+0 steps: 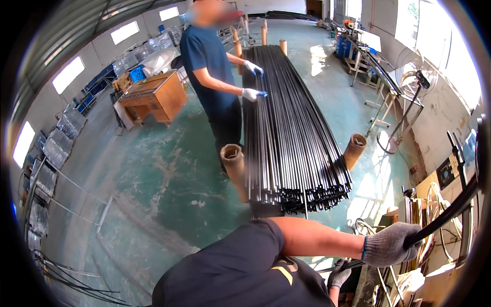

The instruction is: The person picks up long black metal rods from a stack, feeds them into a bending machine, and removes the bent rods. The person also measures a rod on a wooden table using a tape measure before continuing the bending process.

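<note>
My left hand (pixel 391 244), in a grey knit glove, reaches across to the right and is closed round a long black tube (pixel 450 212). From that grip the tube slants up toward the right rim of the picture. Lower down, my right hand (pixel 339 275), also gloved, is closed on a dark length of tube beside my body; my left forearm and torso partly hide it. A big stack of long black tubes (pixel 294 138) lies ahead of me, its uneven cut ends toward me.
A co-worker (pixel 209 71) in white gloves touches the stack's far left side. Brown cardboard posts (pixel 232 153) flank it. On the right stand a fan (pixel 417 77), a long metal bench (pixel 378 66) and cluttered boards and cables (pixel 434 199). A wooden desk (pixel 153 97) is at left.
</note>
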`<state>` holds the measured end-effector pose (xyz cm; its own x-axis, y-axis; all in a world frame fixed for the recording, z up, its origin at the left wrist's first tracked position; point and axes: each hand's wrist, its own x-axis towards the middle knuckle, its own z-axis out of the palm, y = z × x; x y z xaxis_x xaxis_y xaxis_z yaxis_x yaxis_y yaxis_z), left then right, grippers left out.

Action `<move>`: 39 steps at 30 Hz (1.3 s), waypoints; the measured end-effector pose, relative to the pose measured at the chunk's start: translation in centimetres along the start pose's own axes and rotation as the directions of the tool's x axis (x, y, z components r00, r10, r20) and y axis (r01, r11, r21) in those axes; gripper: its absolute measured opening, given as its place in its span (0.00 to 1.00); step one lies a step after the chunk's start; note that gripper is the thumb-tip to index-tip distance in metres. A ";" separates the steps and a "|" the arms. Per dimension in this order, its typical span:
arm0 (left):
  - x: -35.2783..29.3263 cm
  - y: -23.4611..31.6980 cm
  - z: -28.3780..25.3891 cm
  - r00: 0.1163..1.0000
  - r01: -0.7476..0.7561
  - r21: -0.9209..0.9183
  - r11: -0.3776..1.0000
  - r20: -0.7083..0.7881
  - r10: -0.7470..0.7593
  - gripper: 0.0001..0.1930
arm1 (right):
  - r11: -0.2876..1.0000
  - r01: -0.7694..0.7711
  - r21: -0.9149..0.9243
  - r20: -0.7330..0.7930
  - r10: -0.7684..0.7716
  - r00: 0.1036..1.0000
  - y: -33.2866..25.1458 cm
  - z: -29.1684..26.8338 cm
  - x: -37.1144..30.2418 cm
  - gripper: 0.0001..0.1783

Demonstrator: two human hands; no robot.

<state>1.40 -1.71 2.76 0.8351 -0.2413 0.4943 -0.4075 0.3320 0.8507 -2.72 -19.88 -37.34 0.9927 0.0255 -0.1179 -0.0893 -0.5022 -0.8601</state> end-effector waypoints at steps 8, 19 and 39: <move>2.5 -1.3 3.6 0.988 0.148 -0.054 0.987 0.054 -0.146 0.08 | 0.997 0.058 -0.055 -0.343 -0.074 0.936 -2.4 -8.5 -7.4 0.19; 2.4 -11.4 2.5 0.889 0.456 -0.374 0.807 0.144 -0.436 0.12 | 0.908 -0.397 -0.132 -0.276 0.351 0.895 3.5 -13.8 -11.1 0.13; 10.8 -23.6 -4.8 0.623 0.678 -0.478 0.559 -0.030 -0.781 0.16 | 0.485 -0.717 -0.501 -0.862 -0.207 0.463 -9.5 -20.1 -8.3 0.22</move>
<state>21.82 -7.83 -12.85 0.8500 -0.3828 -0.3620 0.5149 0.4582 0.7245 -8.53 -32.69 -18.22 0.5479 -0.6296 0.5509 -0.7140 -0.6951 -0.0843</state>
